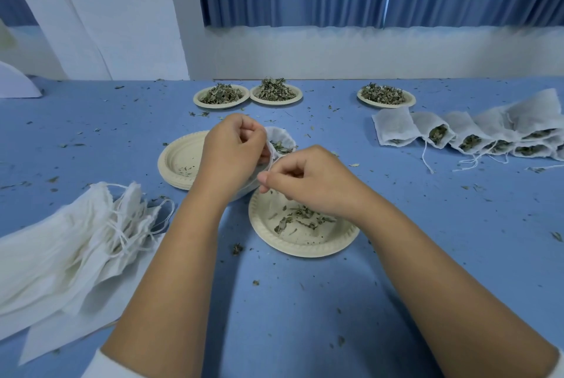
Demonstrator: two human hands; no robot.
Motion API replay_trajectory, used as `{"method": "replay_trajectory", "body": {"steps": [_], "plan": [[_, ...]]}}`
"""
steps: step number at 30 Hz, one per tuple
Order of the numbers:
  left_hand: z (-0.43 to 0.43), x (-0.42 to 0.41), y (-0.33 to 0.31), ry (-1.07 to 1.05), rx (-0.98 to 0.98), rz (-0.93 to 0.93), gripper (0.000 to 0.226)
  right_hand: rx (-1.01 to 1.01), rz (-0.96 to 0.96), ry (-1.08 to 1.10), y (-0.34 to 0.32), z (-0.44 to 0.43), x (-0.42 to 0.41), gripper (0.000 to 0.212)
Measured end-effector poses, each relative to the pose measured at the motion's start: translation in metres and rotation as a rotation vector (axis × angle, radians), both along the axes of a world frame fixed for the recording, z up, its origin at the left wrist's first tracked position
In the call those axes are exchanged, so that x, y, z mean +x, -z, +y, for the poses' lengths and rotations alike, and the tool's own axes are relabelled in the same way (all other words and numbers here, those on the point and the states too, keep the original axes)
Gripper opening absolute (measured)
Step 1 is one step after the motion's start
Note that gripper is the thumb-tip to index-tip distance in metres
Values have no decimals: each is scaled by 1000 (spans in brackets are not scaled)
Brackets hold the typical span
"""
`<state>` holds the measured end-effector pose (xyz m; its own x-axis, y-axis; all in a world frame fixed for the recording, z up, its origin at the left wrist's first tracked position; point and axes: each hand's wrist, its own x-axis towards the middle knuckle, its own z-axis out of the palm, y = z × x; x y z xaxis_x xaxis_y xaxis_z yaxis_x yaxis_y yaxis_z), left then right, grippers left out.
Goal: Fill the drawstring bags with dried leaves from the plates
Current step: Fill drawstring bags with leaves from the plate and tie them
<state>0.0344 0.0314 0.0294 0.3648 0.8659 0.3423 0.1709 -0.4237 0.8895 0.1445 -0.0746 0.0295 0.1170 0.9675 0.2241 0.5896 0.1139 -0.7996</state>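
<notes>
My left hand (233,151) grips the rim of a white drawstring bag (282,139), whose open mouth shows dried leaves inside. My right hand (308,180) hovers just right of it with fingers curled and pinched together at the bag's edge; what they pinch is too small to tell. Below the right hand sits a paper plate (332,243) with a few dried leaves (300,217) left on it. A stack of nearly bare plates (177,161) lies under my left hand.
Three plates heaped with dried leaves (221,96) (276,92) (386,96) stand at the back. Several filled bags (470,133) lie in a row at right. A pile of flat unfilled bags (70,243) is at left. Leaf crumbs dot the blue table (427,255).
</notes>
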Motion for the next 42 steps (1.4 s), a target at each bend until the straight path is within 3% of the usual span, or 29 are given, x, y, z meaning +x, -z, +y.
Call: {"method": "replay_trajectory", "body": {"steps": [6, 13, 24, 26, 31, 35, 38, 42], "plan": [[6, -7, -2, -20, -10, -11, 14, -209, -40, -231, 1, -5, -13, 17], [7, -10, -2, 19, -31, -14, 14, -289, -179, -126, 6, -3, 1, 23], [10, -17, -5, -10, -34, -117, 16, -401, -283, -2, 9, -2, 35, 8], [11, -20, -6, 20, -44, -107, 15, -431, -296, 31, 5, -4, 41, 18], [10, -28, -10, 148, -54, -46, 14, -637, -496, 108, 5, -6, 42, 71], [9, -34, -13, 211, -82, -56, 14, -566, -470, 96, 15, 1, 30, 82], [8, -33, -12, 221, -90, -40, 12, -513, -483, 96, 23, 5, 22, 76], [6, -28, -10, 223, -94, 5, 13, -384, -420, 82, 30, 10, 17, 29]]}}
